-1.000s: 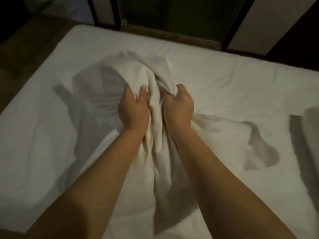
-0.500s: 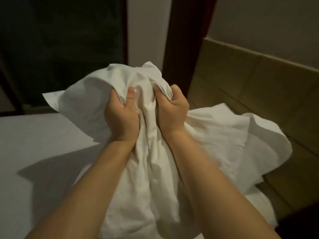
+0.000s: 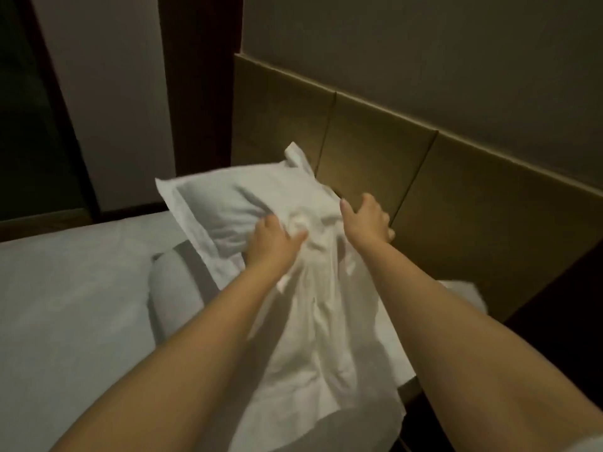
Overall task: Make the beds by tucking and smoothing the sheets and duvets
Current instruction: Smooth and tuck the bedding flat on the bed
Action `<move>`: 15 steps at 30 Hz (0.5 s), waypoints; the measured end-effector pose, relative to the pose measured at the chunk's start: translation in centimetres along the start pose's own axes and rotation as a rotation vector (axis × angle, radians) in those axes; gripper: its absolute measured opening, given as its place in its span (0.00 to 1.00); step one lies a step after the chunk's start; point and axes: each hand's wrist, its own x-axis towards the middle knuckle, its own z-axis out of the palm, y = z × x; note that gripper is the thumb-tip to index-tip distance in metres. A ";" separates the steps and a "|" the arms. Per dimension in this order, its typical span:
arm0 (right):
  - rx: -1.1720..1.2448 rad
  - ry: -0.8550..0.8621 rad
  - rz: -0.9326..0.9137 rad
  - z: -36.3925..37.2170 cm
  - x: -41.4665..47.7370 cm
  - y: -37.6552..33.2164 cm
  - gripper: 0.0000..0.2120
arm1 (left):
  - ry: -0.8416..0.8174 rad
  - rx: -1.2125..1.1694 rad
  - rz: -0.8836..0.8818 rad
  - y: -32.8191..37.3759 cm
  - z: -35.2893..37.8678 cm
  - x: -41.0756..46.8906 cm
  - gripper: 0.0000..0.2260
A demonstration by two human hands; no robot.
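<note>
- White cotton pillow [image 3: 228,207], one, held up off the bed [image 3: 65,305] near the headboard [image 3: 375,141]; likely on its way to the head end.
- Left hand [image 3: 272,246] grip: fingers pinched on a bunched fold at the pillow's middle, carrying its weight.
- Right hand [image 3: 367,220] grip: fingers spread, lying on the cloth at the pillow's far side, apparently steadying or pushing rather than clamping.
- Loose cloth [image 3: 319,337], possibly the case's slack end or a sheet, hangs between both forearms down to the mattress edge; cannot tell which.
- Count: two hands, one pillow, one bed, three headboard panels visible.
- Bed surface at left lies flat, fairly smooth.
</note>
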 end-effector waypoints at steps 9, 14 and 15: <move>-0.094 -0.373 0.102 7.0 1.7 4.5 0.34 | 0.105 0.199 -0.208 -6.8 5.1 1.4 0.23; -0.034 -0.340 0.109 9.5 3.8 4.4 0.36 | 0.322 0.102 -0.468 -10.1 4.2 3.4 0.33; -0.007 -0.345 0.080 10.1 4.0 4.2 0.32 | 0.320 0.064 -0.527 -10.7 4.1 4.1 0.35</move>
